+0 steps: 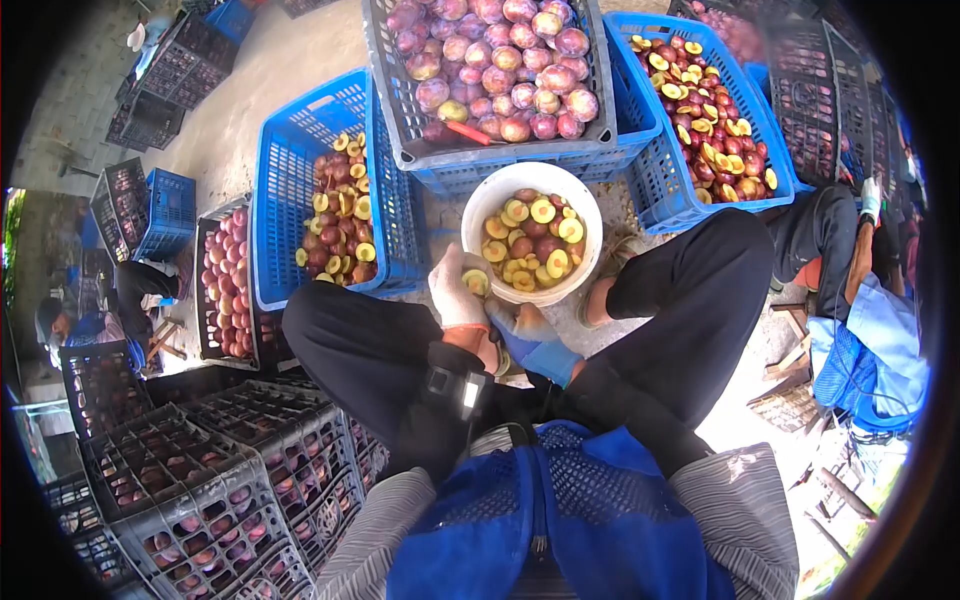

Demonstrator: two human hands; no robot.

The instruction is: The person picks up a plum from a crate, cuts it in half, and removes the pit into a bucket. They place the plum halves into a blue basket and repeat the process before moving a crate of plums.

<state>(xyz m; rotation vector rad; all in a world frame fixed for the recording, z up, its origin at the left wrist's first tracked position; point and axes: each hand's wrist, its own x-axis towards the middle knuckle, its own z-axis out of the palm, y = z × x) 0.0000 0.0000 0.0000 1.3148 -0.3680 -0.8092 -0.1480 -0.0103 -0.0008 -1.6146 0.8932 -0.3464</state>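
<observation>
My left hand [451, 290], in a whitish glove with an orange cuff, is closed around a cut plum [475, 283] whose yellow flesh faces up. Just beside it, my right hand [535, 338] wears a blue glove with greyish fingers. Its fingers are curled together, and what they grip, if anything, is hidden. Both hands are between my knees, at the near rim of a white bucket [478, 200]. Plum halves [541, 212] with yellow flesh, along with dark red pieces, lie inside the bucket.
Beyond the bucket, a grey crate [605, 110] holds whole plums and a slender red object [467, 133]. Blue crates [270, 200] [655, 200] of cut plums flank it. Black crates [190, 490] of plums are stacked at left. Other people [835, 235] [95, 325] sit on both sides.
</observation>
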